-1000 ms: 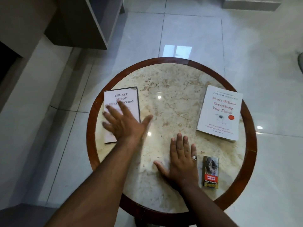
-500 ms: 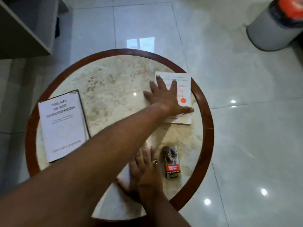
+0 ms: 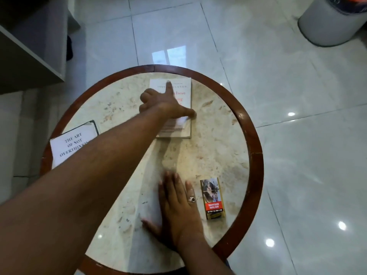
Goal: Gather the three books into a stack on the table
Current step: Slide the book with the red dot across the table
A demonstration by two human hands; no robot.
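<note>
A white paperback with red title letters (image 3: 179, 85) lies at the far middle of the round marble table (image 3: 218, 135). My left hand (image 3: 166, 106) reaches across and spans it, thumb at its right edge and curled fingers at its left edge. A second white book, "The Art of Not Overthinking" (image 3: 73, 143), lies at the table's left rim, partly hidden by my left forearm. My right hand (image 3: 176, 207) lies flat, fingers apart, near the front edge on a pale flat patch (image 3: 151, 205); I cannot tell whether that is a book.
A small cigarette pack (image 3: 213, 199) lies just right of my right hand. The table has a dark wooden rim (image 3: 256, 147). A grey bin (image 3: 333, 22) stands on the tiled floor at the far right, a grey cabinet (image 3: 29, 46) at the far left.
My left hand left the left book, crossed to the red-lettered book and has slid it from the right rim to the far middle. The right hand stayed flat.
</note>
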